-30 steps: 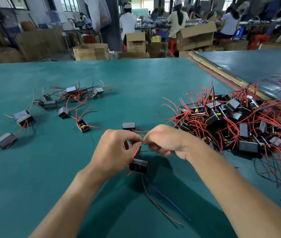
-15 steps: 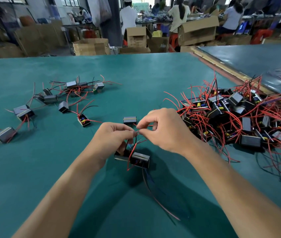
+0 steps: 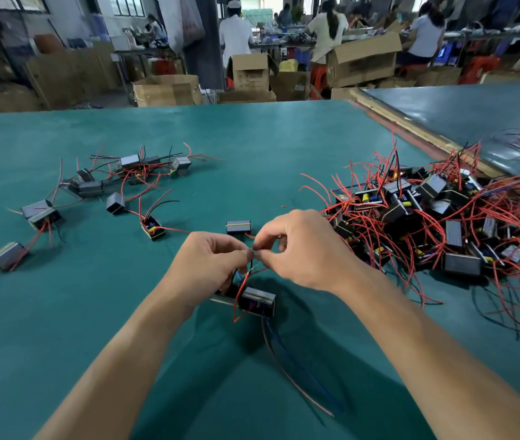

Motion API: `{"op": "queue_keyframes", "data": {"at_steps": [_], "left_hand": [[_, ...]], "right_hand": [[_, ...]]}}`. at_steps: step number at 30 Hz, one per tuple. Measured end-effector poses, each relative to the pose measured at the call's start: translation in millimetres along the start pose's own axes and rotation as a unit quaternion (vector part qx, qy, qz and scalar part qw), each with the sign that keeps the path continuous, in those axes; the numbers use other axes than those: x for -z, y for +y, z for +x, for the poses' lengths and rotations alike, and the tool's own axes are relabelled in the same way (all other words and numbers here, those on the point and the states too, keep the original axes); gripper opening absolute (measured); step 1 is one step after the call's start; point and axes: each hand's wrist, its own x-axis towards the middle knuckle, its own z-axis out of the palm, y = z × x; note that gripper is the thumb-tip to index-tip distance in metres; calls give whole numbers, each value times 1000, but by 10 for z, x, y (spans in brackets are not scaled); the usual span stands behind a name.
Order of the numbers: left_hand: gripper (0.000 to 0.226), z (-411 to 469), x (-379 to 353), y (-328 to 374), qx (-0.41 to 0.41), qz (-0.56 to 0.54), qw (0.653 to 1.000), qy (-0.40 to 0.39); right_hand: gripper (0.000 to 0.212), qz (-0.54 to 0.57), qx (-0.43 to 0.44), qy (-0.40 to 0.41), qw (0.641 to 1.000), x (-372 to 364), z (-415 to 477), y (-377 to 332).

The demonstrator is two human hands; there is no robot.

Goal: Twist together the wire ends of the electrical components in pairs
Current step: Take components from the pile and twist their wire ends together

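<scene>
Fingers (image 3: 242,253) of the left hand (image 3: 211,265) and right hand (image 3: 303,249) pinch wire ends (image 3: 253,251) mid-frame above a component (image 3: 257,301); a tangled red-wired heap (image 3: 442,223) crowds the bench (image 3: 252,147) at right, scattered units (image 3: 93,188) upper left.

We see a matt green tabletop (image 3: 252,138), faintly scuffed. The small components (image 3: 461,265) piled at the right have dull grey metal faces and black plastic bodies. Their red wires (image 3: 506,214) wear smooth, slightly glossy plastic. Along the top stand boxes (image 3: 166,90) of matt brown cardboard.

Workshop, cardboard boxes (image 3: 166,89), windows (image 3: 127,4)
</scene>
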Motion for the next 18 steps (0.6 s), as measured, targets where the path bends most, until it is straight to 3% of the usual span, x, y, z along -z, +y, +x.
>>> {"op": "queue_keyframes", "data": {"at_steps": [4, 9, 11, 13, 15, 16, 18], "left_hand": [[18, -25, -11, 6, -31, 30, 999, -2], [18, -98, -28, 48, -228, 208, 950, 42], [17, -100, -23, 63, -276, 232, 931, 60], [12, -117, -48, 72, -310, 259, 912, 67], [12, -127, -77, 67, -301, 259, 915, 69], [14, -120, -79, 62, -275, 238, 929, 64], [20, -92, -62, 60, -193, 185, 963, 43]], "right_hand": [[6, 4, -24, -44, 999, 2, -31, -15], [18, 93, -134, -92, 982, 14, 18, -10], [26, 165, -209, -122, 956, 50, 32, -20], [39, 256, -286, -175, 907, 86, 46, -10], [43, 336, -315, -203, 864, 101, 48, 14], [37, 350, -305, -201, 863, 99, 49, 28], [21, 319, -247, -176, 898, 75, 39, 46]]}}
